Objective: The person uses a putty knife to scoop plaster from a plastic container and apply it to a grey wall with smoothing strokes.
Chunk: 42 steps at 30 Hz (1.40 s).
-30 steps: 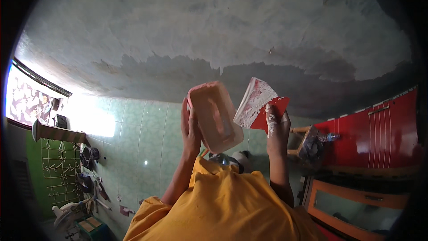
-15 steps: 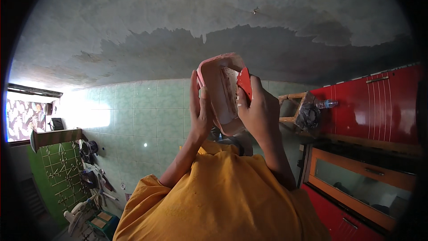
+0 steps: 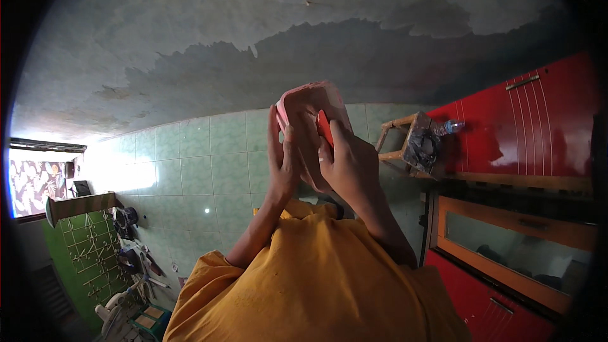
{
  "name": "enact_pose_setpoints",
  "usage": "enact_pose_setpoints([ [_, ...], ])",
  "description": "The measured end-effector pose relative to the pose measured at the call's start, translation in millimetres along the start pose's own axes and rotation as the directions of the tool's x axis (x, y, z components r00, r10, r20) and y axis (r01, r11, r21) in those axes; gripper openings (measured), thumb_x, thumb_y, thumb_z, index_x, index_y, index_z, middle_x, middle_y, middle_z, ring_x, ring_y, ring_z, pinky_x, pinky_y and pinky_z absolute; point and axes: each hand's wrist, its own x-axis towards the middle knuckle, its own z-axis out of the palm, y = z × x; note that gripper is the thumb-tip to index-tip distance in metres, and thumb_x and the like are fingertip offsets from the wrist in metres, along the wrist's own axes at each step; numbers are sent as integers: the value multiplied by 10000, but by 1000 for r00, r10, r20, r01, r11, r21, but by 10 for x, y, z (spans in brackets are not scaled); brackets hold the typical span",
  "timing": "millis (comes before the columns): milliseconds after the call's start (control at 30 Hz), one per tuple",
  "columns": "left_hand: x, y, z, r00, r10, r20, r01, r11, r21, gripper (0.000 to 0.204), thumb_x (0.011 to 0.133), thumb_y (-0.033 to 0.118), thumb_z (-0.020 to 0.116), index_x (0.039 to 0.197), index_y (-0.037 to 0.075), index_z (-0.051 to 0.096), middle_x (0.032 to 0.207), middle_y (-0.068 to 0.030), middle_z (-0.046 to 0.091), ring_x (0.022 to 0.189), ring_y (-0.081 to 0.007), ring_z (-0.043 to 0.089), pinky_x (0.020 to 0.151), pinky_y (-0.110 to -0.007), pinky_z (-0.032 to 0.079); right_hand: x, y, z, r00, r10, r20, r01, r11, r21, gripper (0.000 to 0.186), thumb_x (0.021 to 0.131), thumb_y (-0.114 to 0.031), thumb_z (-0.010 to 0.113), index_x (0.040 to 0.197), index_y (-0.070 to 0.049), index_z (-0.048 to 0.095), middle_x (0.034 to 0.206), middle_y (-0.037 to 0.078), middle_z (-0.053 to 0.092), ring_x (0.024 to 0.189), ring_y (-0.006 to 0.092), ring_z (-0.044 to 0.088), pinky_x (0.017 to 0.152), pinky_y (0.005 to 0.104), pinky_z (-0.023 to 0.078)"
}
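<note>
My left hand [image 3: 283, 168] holds a pinkish plastic tub [image 3: 296, 99] by its left side, fingers stretched up along the outer wall and thumb at the rim. Whitish residue coats the tub's edge and inside. In my right hand [image 3: 353, 163] is a red scraper [image 3: 324, 128], pinched between thumb and fingers. The scraper is tilted over the middle of the tub's inside. My right hand covers the tub's lower right part, so what lies there is hidden. White smears show on my right thumb.
Ahead rises a grey wall [image 3: 209, 19] with a darker, ragged-edged patch. Green tiles [image 3: 202, 174] lie below it. At right are a wooden stool [image 3: 394, 154] with a black plastic bag [image 3: 422, 150], a clear bottle [image 3: 451, 127] and red cabinets [image 3: 491, 130]. Assorted items stand at lower left.
My right hand has moved the scraper left, from the tub's right rim to over its middle, and turned it more edge-on. The left hand keeps its hold. The whole view has shifted slightly.
</note>
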Motion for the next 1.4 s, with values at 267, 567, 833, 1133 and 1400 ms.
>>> enact_pose_setpoints([
  [267, -519, -109, 544, 995, -103, 3, 103, 993, -51, 591, 1121, 368, 359, 1576, -4, 298, 1511, -150, 457, 1377, -220, 458, 1135, -347, 372, -479, 414, -571, 998, 32, -57, -26, 994, 103, 210, 924, -155, 669, 1068, -27, 584, 863, 194, 685, 732, 396, 687, 621, 452, 542],
  [567, -817, 53, 782, 991, -118, -65, 92, 945, -313, 549, 1131, 356, 318, 1547, -1, 361, 1495, -145, 485, 1379, -203, 453, 1161, -343, 353, -762, 1056, -870, 880, 458, 128, -305, 336, 891, 144, 982, -102, 671, 1095, -19, 636, 985, 11, 671, 859, 57, 596, 776, 245, 505],
  [833, -928, 265, 479, 992, -113, -53, 98, 968, -229, 549, 1129, 360, 307, 1530, -6, 389, 1485, -145, 496, 1371, -201, 461, 1159, -342, 356, -755, 1213, -524, 870, 461, 177, -312, 235, 920, 323, 951, -237, 701, 1160, 3, 641, 995, 5, 647, 871, 83, 603, 769, 255, 493],
  [1133, -825, 141, -633, 979, -192, -72, 171, 959, -226, 587, 1124, 372, 356, 1583, 12, 300, 1547, -134, 438, 1417, -224, 434, 1169, -359, 360, -395, 879, 363, 704, 577, 414, -464, -67, 883, 287, 976, -236, 662, 1243, -134, 634, 1065, -28, 634, 889, 100, 616, 672, 253, 464],
  [1400, -418, -283, -1988, 953, -294, -74, 272, 936, -224, 565, 1123, 349, 367, 1572, 7, 327, 1531, -124, 456, 1405, -206, 431, 1165, -352, 349, 252, 666, 1927, 677, 628, 385, -381, -149, 913, 330, 955, -183, 712, 1247, -87, 590, 1119, 23, 634, 978, 145, 641, 756, 306, 550],
])
